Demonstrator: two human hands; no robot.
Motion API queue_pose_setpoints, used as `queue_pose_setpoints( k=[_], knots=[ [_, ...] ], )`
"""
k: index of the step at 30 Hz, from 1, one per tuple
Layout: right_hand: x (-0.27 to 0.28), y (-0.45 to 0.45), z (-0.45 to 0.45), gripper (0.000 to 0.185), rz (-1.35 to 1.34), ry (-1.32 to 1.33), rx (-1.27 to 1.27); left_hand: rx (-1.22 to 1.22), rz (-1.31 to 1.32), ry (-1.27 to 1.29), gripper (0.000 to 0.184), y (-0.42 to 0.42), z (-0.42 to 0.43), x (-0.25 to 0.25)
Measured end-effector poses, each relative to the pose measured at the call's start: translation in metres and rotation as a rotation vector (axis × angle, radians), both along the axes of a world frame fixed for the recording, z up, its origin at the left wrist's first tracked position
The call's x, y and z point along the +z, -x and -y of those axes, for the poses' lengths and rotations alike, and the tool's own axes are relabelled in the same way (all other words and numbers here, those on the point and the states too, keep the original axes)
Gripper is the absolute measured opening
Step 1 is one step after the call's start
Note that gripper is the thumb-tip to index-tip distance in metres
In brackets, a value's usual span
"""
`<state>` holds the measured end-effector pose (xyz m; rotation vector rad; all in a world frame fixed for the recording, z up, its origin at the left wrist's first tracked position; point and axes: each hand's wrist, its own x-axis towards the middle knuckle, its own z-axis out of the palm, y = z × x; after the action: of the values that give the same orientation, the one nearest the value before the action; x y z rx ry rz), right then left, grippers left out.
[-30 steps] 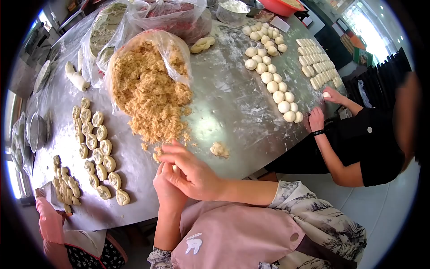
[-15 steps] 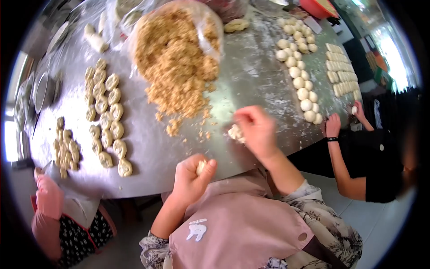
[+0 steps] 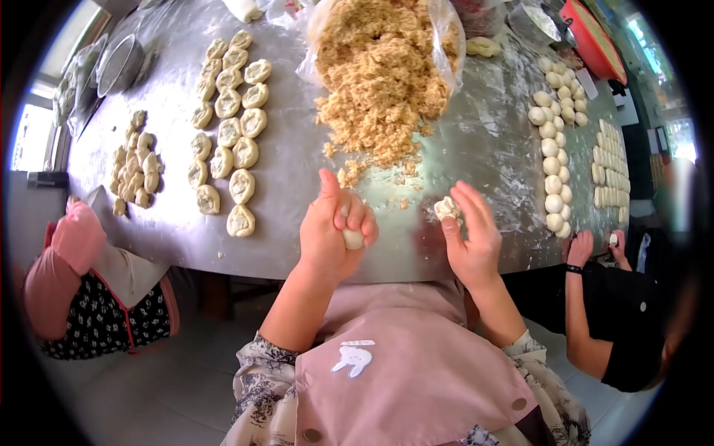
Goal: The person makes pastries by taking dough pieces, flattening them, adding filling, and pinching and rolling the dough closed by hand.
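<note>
My left hand [image 3: 333, 227] is closed with the thumb raised, its curled fingers wrapped round a pale dough ball [image 3: 352, 238] that partly shows at the palm. To its right, my right hand [image 3: 474, 241] is held with fingers stretched out and thumb apart. A small rough lump of dough [image 3: 446, 207] lies at the thumb tip; I cannot tell whether it is touched or lies just beyond. Ahead of both hands is a heap of crumbly golden-brown filling [image 3: 383, 82], spilling from a plastic bag [image 3: 444, 37] onto the metal table [image 3: 290, 215].
Filled dough pieces [image 3: 243, 152] stand in rows on the left, with smaller twisted pieces [image 3: 136, 167] beyond. Dough balls [image 3: 552, 165] and cut dough strips [image 3: 610, 160] lie right. A co-worker's hand [image 3: 580, 247] is at the right edge; another person's pink sleeve [image 3: 78, 238] is left.
The view has shifted, so the table's contents sit further right. My left hand has lifted its thumb off the dough ball. My right hand has opened from a blurred, bent-finger pose beside the dough lump.
</note>
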<state>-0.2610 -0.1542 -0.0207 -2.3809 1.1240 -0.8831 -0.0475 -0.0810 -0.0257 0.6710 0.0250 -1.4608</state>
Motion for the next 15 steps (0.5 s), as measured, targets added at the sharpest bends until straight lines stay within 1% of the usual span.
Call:
queue_pose_setpoints(
  k=[3,4,6,7,8,9,10,11,12,13,14,15],
  knots=[
    [0.038,-0.028,-0.002,0.038,0.103,0.012,0.121,0.107,-0.053,0.024,0.06,-0.003,0.001,-0.007],
    [0.04,-0.042,-0.003,0.04,0.147,-0.016,0.171,0.144,-0.078,0.05,0.06,-0.003,0.004,-0.008],
    [0.042,-0.072,-0.009,0.045,0.227,-0.076,0.269,0.246,-0.049,0.012,0.061,0.006,0.01,0.007],
    [0.036,-0.084,-0.013,0.046,0.261,-0.132,0.27,0.299,-0.036,-0.009,0.062,0.008,0.011,0.012],
    [0.022,-0.094,-0.018,0.048,0.293,-0.191,0.272,0.217,-0.104,0.274,0.068,0.006,0.004,-0.002],
    [0.015,-0.099,-0.021,0.049,0.323,-0.253,0.273,0.226,-0.134,0.267,0.07,0.006,0.004,0.006],
    [0.014,-0.102,-0.022,0.038,0.33,-0.255,0.226,0.235,-0.166,0.261,0.074,0.006,0.004,0.019],
    [0.015,-0.102,-0.02,0.035,0.421,-0.459,0.23,0.246,-0.199,0.256,0.08,0.006,0.005,0.026],
    [0.017,-0.099,-0.019,0.032,0.507,-0.668,0.23,0.21,-0.158,0.327,0.09,0.001,0.004,0.017],
    [0.02,-0.097,-0.018,0.03,0.593,-0.88,0.222,0.201,-0.012,0.29,0.089,0.001,0.005,0.015],
    [0.028,-0.097,-0.015,0.036,0.587,-0.993,0.26,0.186,0.135,0.252,0.088,0.001,0.006,0.014],
    [0.022,-0.095,-0.014,0.04,0.603,-1.09,0.304,0.17,0.283,0.213,0.087,0.001,0.008,0.013]
  ],
)
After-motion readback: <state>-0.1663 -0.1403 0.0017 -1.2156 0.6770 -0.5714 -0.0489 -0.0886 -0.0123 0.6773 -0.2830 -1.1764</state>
